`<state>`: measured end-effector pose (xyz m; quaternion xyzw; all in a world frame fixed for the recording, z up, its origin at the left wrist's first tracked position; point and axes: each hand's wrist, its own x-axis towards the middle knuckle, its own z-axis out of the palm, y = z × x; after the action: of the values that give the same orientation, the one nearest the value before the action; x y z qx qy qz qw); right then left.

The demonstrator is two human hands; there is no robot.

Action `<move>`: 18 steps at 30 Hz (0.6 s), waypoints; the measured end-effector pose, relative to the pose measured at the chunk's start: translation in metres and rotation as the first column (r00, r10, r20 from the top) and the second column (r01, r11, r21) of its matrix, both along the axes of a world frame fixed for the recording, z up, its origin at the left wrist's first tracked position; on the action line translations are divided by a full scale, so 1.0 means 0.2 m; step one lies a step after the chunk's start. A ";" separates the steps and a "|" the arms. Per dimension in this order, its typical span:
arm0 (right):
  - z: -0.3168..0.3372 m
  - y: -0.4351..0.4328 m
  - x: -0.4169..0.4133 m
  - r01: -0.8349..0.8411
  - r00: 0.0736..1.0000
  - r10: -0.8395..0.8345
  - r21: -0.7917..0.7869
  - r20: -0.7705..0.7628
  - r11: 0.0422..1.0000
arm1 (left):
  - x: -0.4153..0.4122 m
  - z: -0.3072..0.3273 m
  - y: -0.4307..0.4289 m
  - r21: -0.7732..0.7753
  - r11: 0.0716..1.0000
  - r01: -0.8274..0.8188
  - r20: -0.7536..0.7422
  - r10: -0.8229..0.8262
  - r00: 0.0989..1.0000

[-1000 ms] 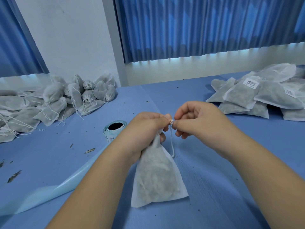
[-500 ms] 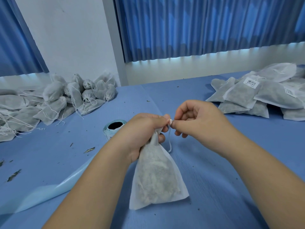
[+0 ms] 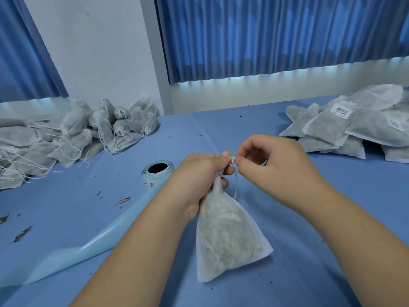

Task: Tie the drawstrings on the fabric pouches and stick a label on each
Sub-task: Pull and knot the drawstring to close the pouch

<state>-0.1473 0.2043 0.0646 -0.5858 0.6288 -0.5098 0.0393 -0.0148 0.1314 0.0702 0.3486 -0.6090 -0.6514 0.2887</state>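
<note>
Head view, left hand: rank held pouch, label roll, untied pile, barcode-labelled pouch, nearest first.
1. Held pouch: gripped at its neck by the left hand.
2. Label roll: on the table just left of it.
3. Untied pile: back left.
4. Barcode-labelled pouch: back right, farthest.

The pouch (image 3: 228,235) is made of thin, matt, translucent nonwoven cloth; beside it, the label backing strip (image 3: 93,244) is glossy and smooth.
</note>
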 end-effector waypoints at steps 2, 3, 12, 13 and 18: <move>0.01 0.01 0.00 0.004 1.000 -0.004 -0.019 0.023 1.000 | 0.00 0.00 0.00 -0.007 1.000 -0.016 -0.004 0.016 1.000; 0.01 0.01 0.00 -0.001 0.999 0.002 -0.031 0.040 1.000 | 0.00 0.00 -0.01 -0.008 1.000 -0.026 -0.006 0.026 1.000; 0.00 0.01 0.01 -0.049 0.998 0.049 0.021 -0.025 0.999 | -0.01 -0.01 0.00 -0.077 0.996 -0.051 0.026 0.053 0.998; 0.00 0.01 0.00 -0.036 0.999 0.037 0.028 -0.022 0.999 | -0.01 -0.01 0.00 -0.087 0.995 -0.057 0.028 0.060 0.998; 0.00 0.01 0.00 -0.020 1.000 0.020 0.075 0.004 0.997 | -0.01 -0.02 0.00 -0.133 0.988 -0.075 0.042 0.081 0.996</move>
<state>-0.1466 0.2062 0.0645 -0.5894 0.6416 -0.4862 0.0674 -0.0167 0.1317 0.0667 0.3679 -0.6429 -0.5898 0.3216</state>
